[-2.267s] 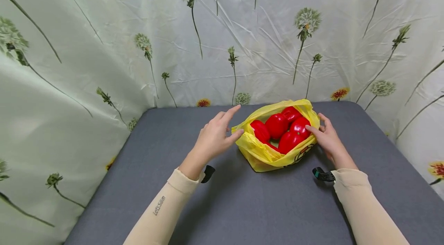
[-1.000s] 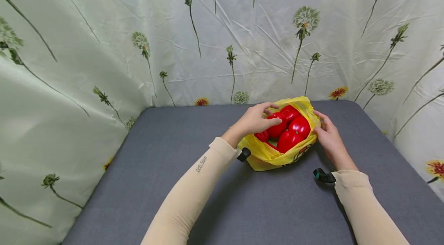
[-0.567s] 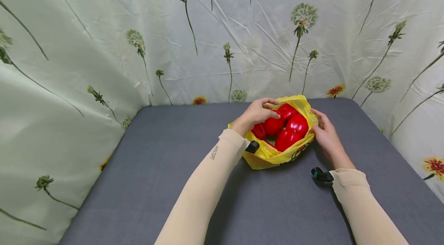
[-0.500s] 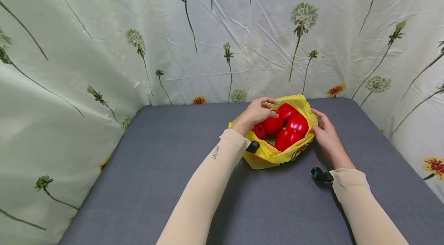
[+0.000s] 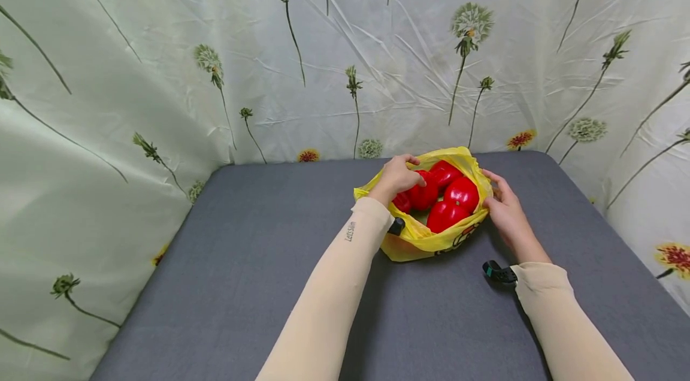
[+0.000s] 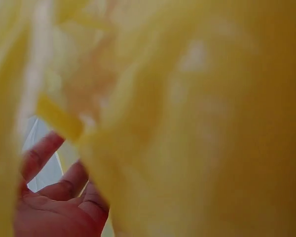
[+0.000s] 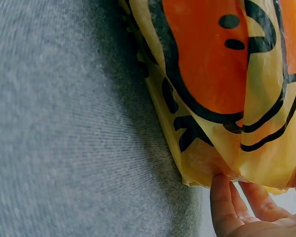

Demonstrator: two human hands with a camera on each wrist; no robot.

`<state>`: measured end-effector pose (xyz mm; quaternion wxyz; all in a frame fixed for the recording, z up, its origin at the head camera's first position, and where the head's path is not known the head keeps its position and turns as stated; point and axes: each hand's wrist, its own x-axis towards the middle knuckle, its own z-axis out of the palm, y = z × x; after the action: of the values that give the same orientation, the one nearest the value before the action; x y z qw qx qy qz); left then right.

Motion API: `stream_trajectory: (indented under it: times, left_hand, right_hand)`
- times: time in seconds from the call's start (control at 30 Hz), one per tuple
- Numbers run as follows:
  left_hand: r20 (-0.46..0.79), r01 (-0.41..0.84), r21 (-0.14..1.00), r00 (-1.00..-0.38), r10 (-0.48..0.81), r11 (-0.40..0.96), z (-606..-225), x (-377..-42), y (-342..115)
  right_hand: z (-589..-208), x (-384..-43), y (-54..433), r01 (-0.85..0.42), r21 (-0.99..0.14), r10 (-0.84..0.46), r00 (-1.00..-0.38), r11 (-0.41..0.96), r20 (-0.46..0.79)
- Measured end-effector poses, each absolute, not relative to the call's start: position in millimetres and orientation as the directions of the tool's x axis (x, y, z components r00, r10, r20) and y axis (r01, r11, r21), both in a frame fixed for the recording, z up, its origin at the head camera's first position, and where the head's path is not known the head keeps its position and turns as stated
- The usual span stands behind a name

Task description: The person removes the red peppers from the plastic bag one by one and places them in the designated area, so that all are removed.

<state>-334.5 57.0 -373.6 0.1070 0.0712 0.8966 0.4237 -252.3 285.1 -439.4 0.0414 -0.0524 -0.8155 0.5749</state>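
In the head view a yellow plastic bag (image 5: 417, 240) stands with its mouth open, and several glossy red bell peppers (image 5: 462, 192) lie inside. My left hand (image 5: 397, 177) reaches over the bag's left rim. Its thumb lies against one bell pepper (image 5: 423, 194), with the fingers spread behind it. The left wrist view is mostly filled by the blurred bag (image 6: 187, 123); part of the palm and bent, parted fingers (image 6: 42, 155) show at lower left. My right hand (image 5: 507, 207) grips the bag's right side, fingers behind the plastic and thumb at the rim, near the printed bag (image 7: 207, 64).
The bag stands toward the back of a grey cloth-covered table (image 5: 259, 237). Behind and beside it hangs a pale curtain (image 5: 334, 39) printed with dandelions. Black wrist straps, such as the right one (image 5: 498, 273), stick out below the sleeves.
My left hand has come in from the left of the bag, over the rim, onto the bell peppers, then shifted slightly left and down. My right hand's thumb has moved from inside the mouth to the rim.
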Motion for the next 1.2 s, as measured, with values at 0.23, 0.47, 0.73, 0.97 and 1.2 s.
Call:
stream_trajectory:
  times: [0.23,0.47,0.73,0.97,1.2]
  left_hand:
    - [-0.135,0.111,0.673,-0.954,0.269,0.731,-374.3,-336.3,59.6]
    - [-0.124,0.189,0.578,-0.941,0.315,0.794,-374.3,-332.7,63.8]
    - [-0.121,0.221,0.531,-0.936,0.331,0.818,-372.5,-332.0,66.5]
    - [-0.101,0.277,0.589,-0.907,0.409,0.759,-375.3,-335.4,62.2]
    - [-0.069,0.296,0.623,-0.901,0.428,0.724,-375.9,-337.2,57.8]
  right_hand:
    - [-440.9,-253.2,284.8,0.040,-0.940,0.136,-0.991,0.340,0.007]
    - [-442.1,-253.0,284.3,0.029,-0.940,0.132,-0.991,0.341,0.018]
    - [-442.5,-252.8,284.8,0.034,-0.940,0.139,-0.990,0.338,0.015]
    - [-442.6,-252.5,283.8,0.044,-0.938,0.140,-0.990,0.345,0.006]
    - [-442.5,-252.5,283.1,0.041,-0.941,0.137,-0.991,0.337,0.006]
